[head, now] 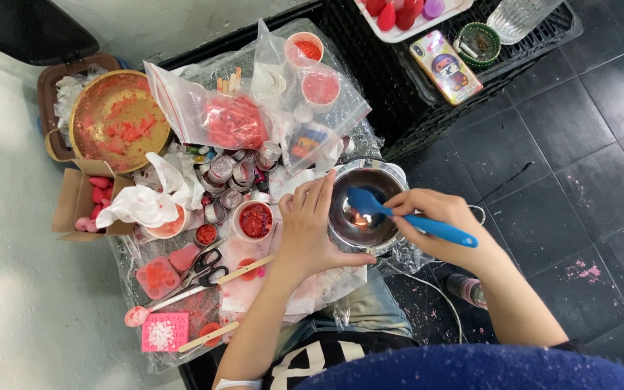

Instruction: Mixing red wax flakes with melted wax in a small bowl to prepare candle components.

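My right hand [438,217] has its grip closed around the handle of a blue spatula [399,214], whose blade dips into the metal bowl [365,209]. My left hand [310,227] rests against the bowl's left rim, fingers spread and curved along the outside, the thumb under the near edge, so that grip is wide and pressed to the bowl rather than wrapped round anything. The bowl is shiny and dark inside, with a small bright glint at its bottom just below the spatula's blade.

Taking the bowl as the landmark: just left of it, beyond my left hand, stands a small white cup of red bits [255,220]. Further left lie scissors [204,271] and a pink spoon [139,315], on a desk covered in clear plastic sheet [341,310]. Above and left of the bowl is a clear bag with red material [214,119], and far left of that a round gold pan [117,121] smeared with red. Above and right of the bowl, on a black crate [399,108], lies a phone in a colourful case [445,66].
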